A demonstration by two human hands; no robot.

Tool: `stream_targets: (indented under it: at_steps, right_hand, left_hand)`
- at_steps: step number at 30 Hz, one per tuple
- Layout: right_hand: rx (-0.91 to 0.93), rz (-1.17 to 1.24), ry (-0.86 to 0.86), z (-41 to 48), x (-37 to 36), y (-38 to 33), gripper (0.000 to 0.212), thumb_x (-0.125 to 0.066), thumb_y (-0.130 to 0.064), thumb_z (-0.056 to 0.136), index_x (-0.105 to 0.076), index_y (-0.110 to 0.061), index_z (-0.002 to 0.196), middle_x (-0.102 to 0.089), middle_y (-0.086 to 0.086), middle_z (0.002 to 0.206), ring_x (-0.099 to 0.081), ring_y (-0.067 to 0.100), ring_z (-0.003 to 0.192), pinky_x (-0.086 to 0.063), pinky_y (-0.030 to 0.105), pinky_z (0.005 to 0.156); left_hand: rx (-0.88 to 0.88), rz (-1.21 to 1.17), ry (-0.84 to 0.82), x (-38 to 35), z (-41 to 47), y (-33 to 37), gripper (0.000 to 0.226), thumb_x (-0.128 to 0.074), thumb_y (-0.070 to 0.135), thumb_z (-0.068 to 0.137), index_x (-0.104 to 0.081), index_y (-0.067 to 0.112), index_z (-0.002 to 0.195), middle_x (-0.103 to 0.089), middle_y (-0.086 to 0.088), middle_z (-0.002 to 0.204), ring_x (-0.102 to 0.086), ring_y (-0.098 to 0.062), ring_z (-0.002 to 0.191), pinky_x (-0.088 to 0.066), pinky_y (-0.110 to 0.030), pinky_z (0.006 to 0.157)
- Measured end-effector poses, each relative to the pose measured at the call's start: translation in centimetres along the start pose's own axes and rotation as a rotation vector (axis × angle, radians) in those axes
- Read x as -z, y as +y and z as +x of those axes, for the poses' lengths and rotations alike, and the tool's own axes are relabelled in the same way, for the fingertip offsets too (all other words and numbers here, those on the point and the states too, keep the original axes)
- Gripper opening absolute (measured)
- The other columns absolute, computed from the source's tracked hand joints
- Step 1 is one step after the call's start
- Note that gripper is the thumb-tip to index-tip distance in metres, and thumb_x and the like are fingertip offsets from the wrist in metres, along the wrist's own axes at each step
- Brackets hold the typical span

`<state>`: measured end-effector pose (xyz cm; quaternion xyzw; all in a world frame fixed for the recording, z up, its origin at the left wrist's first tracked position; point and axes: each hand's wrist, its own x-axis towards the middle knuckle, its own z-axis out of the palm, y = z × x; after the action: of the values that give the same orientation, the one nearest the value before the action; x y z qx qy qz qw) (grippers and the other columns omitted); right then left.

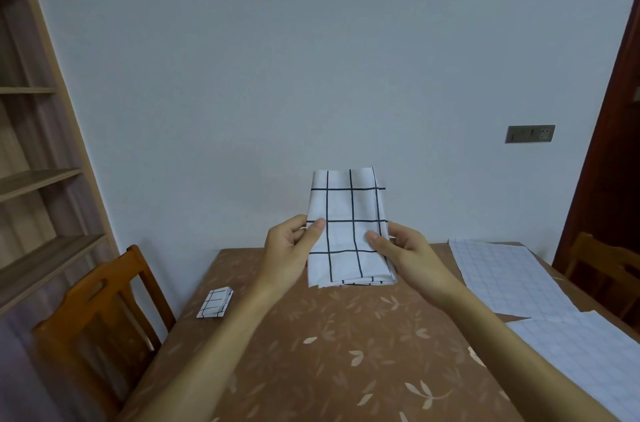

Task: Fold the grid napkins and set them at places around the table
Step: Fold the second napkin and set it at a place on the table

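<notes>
A white napkin with a dark grid (349, 214), folded into a tall rectangle, is held upright in the air above the far part of the table. My left hand (294, 245) pinches its left edge with the thumb on the front. My right hand (401, 248) pinches its right edge the same way. A second grid napkin (215, 303), folded small, lies flat on the table near the left edge, in front of the left chair.
The table (329, 352) has a brown leaf-patterned cover. Pale blue fine-grid cloths (512, 276) lie spread along its right side. A wooden chair (100, 311) stands at the left, another chair (602, 269) at the right. Shelves (34, 179) line the left wall.
</notes>
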<state>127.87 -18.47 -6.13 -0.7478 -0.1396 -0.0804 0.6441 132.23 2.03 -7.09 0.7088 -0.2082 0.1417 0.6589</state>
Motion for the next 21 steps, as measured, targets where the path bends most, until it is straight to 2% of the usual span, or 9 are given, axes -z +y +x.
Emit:
stream_targets:
  at_steps: [2, 4, 7, 9, 10, 12, 14, 18, 21]
  right_hand:
    - [-0.038, 0.051, -0.027, 0.0, 0.2, 0.0, 0.026, -0.050, -0.022, 0.104, -0.069, -0.009, 0.116, -0.077, 0.011, 0.107, -0.075, 0.026, 0.099, -0.058, 0.032, 0.083]
    - [-0.063, 0.126, -0.059, 0.0, 0.2, -0.1, 0.027, -0.048, -0.019, 0.105, -0.067, -0.007, 0.121, -0.076, 0.012, 0.112, -0.073, 0.028, 0.104, -0.059, 0.030, 0.082]
    - [-0.110, 0.294, -0.060, -0.1, 0.0, -0.3, 0.025, -0.048, -0.010, 0.104, -0.069, -0.015, 0.117, -0.078, 0.004, 0.108, -0.075, 0.019, 0.099, -0.060, 0.025, 0.073]
    - [-0.145, 0.390, -0.050, 0.1, 0.0, -0.2, 0.030, -0.046, -0.004, 0.102, -0.072, -0.019, 0.107, -0.080, 0.000, 0.098, -0.077, 0.013, 0.085, -0.060, 0.024, 0.065]
    - [-0.148, 0.407, -0.065, 0.3, 0.1, 0.0, 0.033, -0.044, -0.002, 0.102, -0.073, -0.018, 0.107, -0.079, 0.003, 0.099, -0.076, 0.015, 0.082, -0.060, 0.026, 0.063]
    - [-0.159, 0.424, -0.069, 0.5, 0.0, 0.1, 0.037, -0.042, 0.000, 0.101, -0.076, -0.016, 0.099, -0.075, 0.007, 0.091, -0.071, 0.018, 0.068, -0.056, 0.026, 0.054]
    - [-0.177, 0.469, -0.049, 0.6, 0.0, 0.3, 0.039, -0.041, 0.001, 0.099, -0.073, -0.015, 0.082, -0.067, 0.008, 0.083, -0.061, 0.017, 0.058, -0.050, 0.024, 0.047]
    - [-0.239, 0.540, -0.028, 0.4, 0.0, 0.3, 0.034, -0.037, -0.008, 0.095, -0.063, -0.014, 0.075, -0.059, 0.005, 0.083, -0.060, 0.018, 0.063, -0.048, 0.025, 0.051]
    - [-0.276, 0.510, -0.015, 0.4, 0.1, 0.4, 0.032, -0.036, -0.027, 0.099, -0.060, -0.012, 0.084, -0.062, 0.010, 0.089, -0.064, 0.023, 0.067, -0.051, 0.027, 0.055]
  left_hand:
    - [0.006, -0.003, -0.032, 0.3, -0.1, 0.3, 0.031, -0.066, 0.034, 0.096, -0.070, 0.005, 0.088, -0.063, -0.004, 0.067, -0.059, -0.011, 0.067, -0.046, -0.025, 0.069]
    - [0.046, -0.014, -0.050, 0.4, -0.4, 0.9, 0.011, -0.063, 0.021, 0.098, -0.072, 0.015, 0.093, -0.074, 0.000, 0.074, -0.071, -0.006, 0.070, -0.049, -0.016, 0.068]
    - [0.097, -0.144, -0.056, 0.7, -0.2, 0.5, 0.017, -0.062, 0.013, 0.098, -0.068, 0.012, 0.114, -0.078, -0.012, 0.101, -0.075, -0.028, 0.095, -0.059, -0.035, 0.080]
    - [0.127, -0.190, -0.025, 0.9, 0.1, 0.2, 0.017, -0.061, 0.009, 0.097, -0.071, 0.014, 0.109, -0.077, -0.016, 0.103, -0.073, -0.037, 0.094, -0.059, -0.043, 0.082]
    - [0.147, -0.203, -0.012, 0.9, 0.0, 0.4, 0.018, -0.059, 0.007, 0.097, -0.073, 0.016, 0.101, -0.076, -0.016, 0.097, -0.072, -0.037, 0.086, -0.059, -0.041, 0.075]
    - [0.181, -0.226, -0.024, 0.7, -0.3, 0.9, 0.035, -0.052, 0.001, 0.099, -0.076, 0.019, 0.082, -0.071, -0.015, 0.082, -0.069, -0.028, 0.066, -0.056, -0.031, 0.056]
    - [0.184, -0.225, -0.059, 0.7, -0.5, 1.0, 0.045, -0.041, -0.004, 0.100, -0.075, 0.014, 0.076, -0.068, -0.017, 0.080, -0.067, -0.023, 0.061, -0.055, -0.028, 0.051]
    - [0.100, -0.195, -0.065, 0.8, -1.1, 1.1, 0.033, -0.046, 0.010, 0.097, -0.076, 0.004, 0.084, -0.072, -0.021, 0.088, -0.070, -0.027, 0.078, -0.057, -0.033, 0.063]
    - [0.004, -0.031, -0.023, 0.5, -1.5, 1.3, 0.024, -0.059, 0.014, 0.100, -0.077, 0.002, 0.090, -0.075, 0.001, 0.081, -0.068, 0.001, 0.074, -0.049, -0.011, 0.067]
